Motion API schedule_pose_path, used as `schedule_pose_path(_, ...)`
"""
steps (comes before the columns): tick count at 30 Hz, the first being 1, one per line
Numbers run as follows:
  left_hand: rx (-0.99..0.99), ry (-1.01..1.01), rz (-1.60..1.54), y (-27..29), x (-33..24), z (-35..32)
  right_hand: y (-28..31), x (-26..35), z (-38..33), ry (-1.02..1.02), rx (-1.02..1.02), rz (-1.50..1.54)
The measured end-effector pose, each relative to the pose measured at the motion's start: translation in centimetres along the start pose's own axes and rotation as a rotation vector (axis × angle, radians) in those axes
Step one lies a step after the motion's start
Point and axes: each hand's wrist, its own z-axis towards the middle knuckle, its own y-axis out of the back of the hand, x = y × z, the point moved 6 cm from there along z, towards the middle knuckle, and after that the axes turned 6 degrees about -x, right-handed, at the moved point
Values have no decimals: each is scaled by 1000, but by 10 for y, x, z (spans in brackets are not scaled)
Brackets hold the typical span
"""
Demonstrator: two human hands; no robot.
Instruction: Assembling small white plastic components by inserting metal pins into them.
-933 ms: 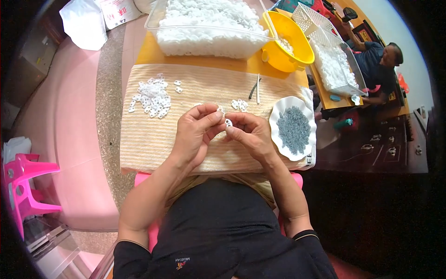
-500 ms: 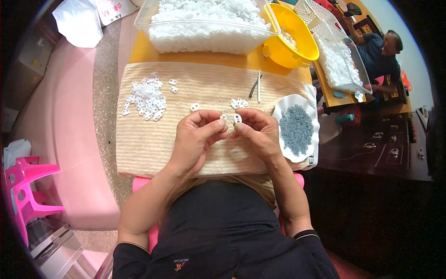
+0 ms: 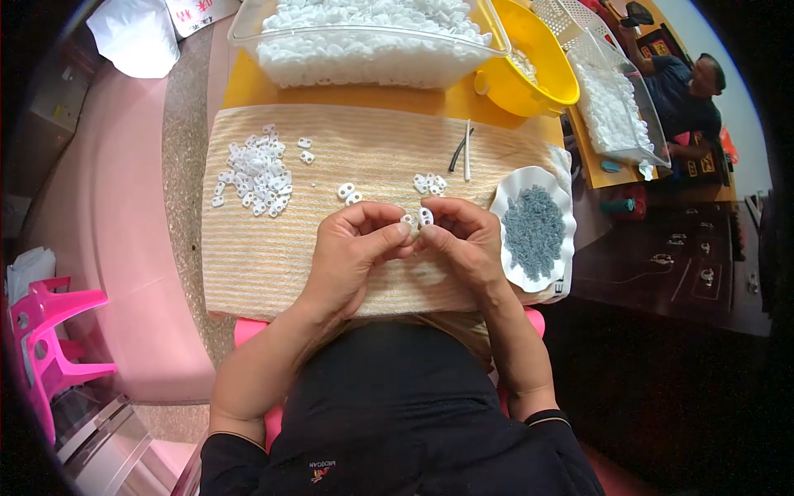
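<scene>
My left hand (image 3: pixel 351 252) pinches a small white plastic piece with holes (image 3: pixel 407 220) between thumb and fingertips. Opposite it, my right hand (image 3: pixel 467 248) grips a white oval two-hole plastic piece (image 3: pixel 426 217), tilted on its edge. The pieces are close together; whether they touch I cannot tell. Just beyond my left fingers lie loose two-hole pieces (image 3: pixel 346 191) on the striped cloth (image 3: pixel 265 264). A small group of white pieces (image 3: pixel 429 183) rests beyond my right fingertips. By my right hand, a white wavy-rimmed dish (image 3: pixel 505 183) holds many grey bits (image 3: pixel 533 231).
A heap of white pieces (image 3: pixel 258 175) lies at left on the cloth. One black stick (image 3: pixel 458 152) and one white stick (image 3: pixel 467 153) lie behind. A clear tub (image 3: pixel 372 37) and a yellow basin (image 3: pixel 542 95) stand at the back. Another person (image 3: pixel 682 95) sits at far right.
The view has shifted slightly. Both hands still hold their white pieces, which now sit a little closer together. A second loose piece beyond my left fingers has come into sight.
</scene>
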Motion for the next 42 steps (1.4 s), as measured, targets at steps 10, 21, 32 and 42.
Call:
schedule_pose_path(10, 16, 3, 36, 0, 0, 0, -2, 0, -1, 14, -15, 36)
schedule_pose_path(21, 6, 5, 42, 1, 0, 1, 0, -2, -1, -1, -17, 69)
schedule_pose_path(32, 31, 2, 64, -2, 1, 1, -7, 4, -4, -19, 10, 64)
schedule_pose_path(42, 46, 50, 38, -1, 4, 2, -6, 3, -5, 11, 16, 7)
